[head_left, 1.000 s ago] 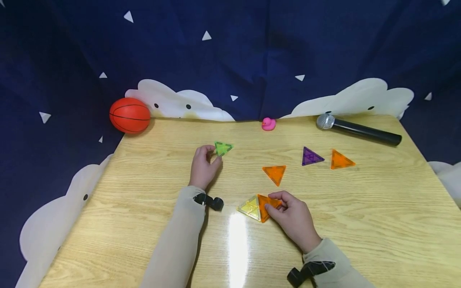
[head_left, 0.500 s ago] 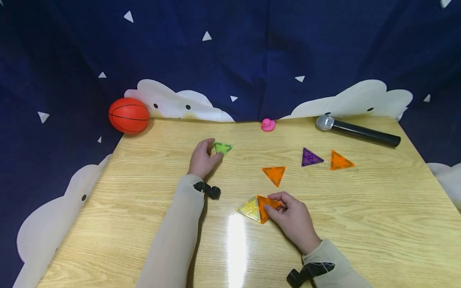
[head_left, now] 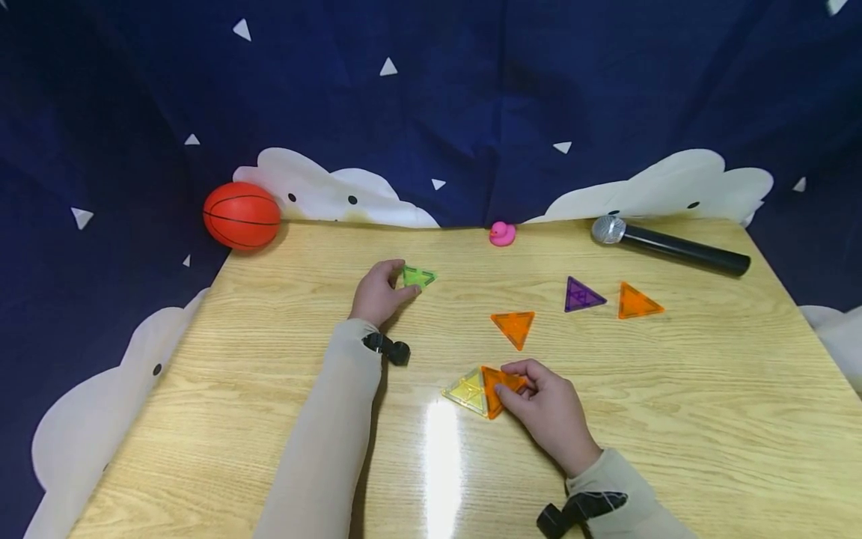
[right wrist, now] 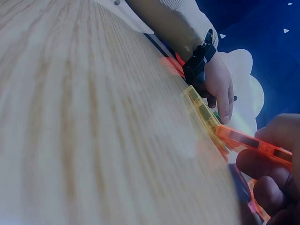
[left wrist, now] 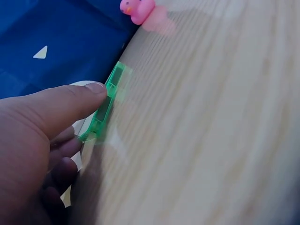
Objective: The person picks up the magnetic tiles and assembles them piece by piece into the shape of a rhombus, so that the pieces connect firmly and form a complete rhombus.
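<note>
My left hand (head_left: 377, 293) is at a green triangular magnetic tile (head_left: 419, 278) on the table's far middle. In the left wrist view the thumb presses one edge of the green tile (left wrist: 106, 101), and fingers curl behind its other side, pinching it. My right hand (head_left: 555, 412) pinches an orange triangular magnetic tile (head_left: 491, 397) between thumb and fingers. This orange tile meets a yellow triangular magnetic tile (head_left: 468, 391) edge to edge. In the right wrist view the held orange tile (right wrist: 243, 139) is tilted against the yellow tile (right wrist: 202, 110). Fingers hide part of it.
Beyond the right hand lies another orange tile (head_left: 514, 328). A purple tile (head_left: 582, 295) and a further orange tile (head_left: 637, 301) are to the right. A pink toy duck (head_left: 502, 233), a microphone (head_left: 673, 245) and a red ball (head_left: 242, 216) line the back edge.
My left hand has shifted slightly forward, and its thumb has slid along the near side of the green tile. The right hand and its orange tile stay put.
</note>
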### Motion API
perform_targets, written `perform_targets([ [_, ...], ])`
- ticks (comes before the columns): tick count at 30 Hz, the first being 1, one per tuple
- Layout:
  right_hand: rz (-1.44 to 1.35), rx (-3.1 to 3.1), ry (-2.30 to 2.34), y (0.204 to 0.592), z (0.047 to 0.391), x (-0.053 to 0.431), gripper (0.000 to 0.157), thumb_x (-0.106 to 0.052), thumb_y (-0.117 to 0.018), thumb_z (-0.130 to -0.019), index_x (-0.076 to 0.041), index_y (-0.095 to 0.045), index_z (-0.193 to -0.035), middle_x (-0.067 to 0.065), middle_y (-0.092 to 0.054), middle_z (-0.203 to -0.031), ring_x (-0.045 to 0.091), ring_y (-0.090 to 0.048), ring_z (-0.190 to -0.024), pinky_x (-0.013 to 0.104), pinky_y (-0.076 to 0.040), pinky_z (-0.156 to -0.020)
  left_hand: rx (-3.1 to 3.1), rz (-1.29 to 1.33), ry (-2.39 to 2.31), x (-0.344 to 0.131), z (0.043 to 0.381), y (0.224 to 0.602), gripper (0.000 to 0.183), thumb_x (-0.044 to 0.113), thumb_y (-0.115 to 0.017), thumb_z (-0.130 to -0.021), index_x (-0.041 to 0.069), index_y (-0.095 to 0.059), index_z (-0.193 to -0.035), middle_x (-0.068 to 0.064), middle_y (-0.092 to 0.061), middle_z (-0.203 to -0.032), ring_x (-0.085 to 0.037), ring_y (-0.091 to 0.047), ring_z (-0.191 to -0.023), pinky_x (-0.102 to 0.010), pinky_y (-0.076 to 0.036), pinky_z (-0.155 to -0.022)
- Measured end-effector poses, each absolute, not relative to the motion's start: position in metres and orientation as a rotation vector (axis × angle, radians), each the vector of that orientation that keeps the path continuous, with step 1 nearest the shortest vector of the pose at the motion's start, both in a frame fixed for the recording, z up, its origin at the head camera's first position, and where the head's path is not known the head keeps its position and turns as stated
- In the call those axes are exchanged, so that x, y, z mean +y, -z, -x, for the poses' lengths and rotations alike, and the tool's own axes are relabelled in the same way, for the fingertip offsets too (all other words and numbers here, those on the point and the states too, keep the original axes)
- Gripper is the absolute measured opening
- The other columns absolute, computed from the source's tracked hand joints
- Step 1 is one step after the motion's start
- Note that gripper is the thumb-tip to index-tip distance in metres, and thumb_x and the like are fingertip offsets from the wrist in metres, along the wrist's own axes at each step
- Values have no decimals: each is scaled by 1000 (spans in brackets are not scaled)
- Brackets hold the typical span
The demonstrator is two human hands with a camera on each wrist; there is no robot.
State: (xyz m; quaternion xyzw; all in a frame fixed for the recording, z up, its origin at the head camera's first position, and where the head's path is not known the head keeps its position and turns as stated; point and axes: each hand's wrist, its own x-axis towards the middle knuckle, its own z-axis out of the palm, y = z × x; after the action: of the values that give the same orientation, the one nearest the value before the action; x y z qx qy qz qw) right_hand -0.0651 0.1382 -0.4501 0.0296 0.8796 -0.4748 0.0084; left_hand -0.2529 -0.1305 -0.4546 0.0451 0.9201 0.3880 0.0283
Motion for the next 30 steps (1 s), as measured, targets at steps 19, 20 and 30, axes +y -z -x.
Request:
perform_targets([
  [19,-83,2764,1491,450,65,138,22,-16,-81,-84,-14,-73,-105,-2,-53,-65,13,-50,-60,23,-40,-54,2839,-231,-842,-127,264,443,70,42,-69,-93,15,-43,-153,-14,-47,-130,-29,-54,-110,-44,-44,-101],
  [20,-81,2766,1492,450,65,138,22,-16,-81,-84,-14,-73,-105,-2,-53,-65,13,-50,-60,23,-40,-54,2839,-231,-851,-127,264,444,70,41,-69,-93,14,-44,-153,-14,-47,-129,-29,-54,-110,-44,-44,-101],
  [30,-70,2771,1484,449,65,138,23,-16,-82,-84,-13,-73,-105,-3,-52,-64,12,-49,-59,22,-39,-53,2799,-183,-982,-130,258,442,68,36,-78,-89,5,-51,-142,-12,-49,-117,-25,-50,-98,-41,-46,-93],
])
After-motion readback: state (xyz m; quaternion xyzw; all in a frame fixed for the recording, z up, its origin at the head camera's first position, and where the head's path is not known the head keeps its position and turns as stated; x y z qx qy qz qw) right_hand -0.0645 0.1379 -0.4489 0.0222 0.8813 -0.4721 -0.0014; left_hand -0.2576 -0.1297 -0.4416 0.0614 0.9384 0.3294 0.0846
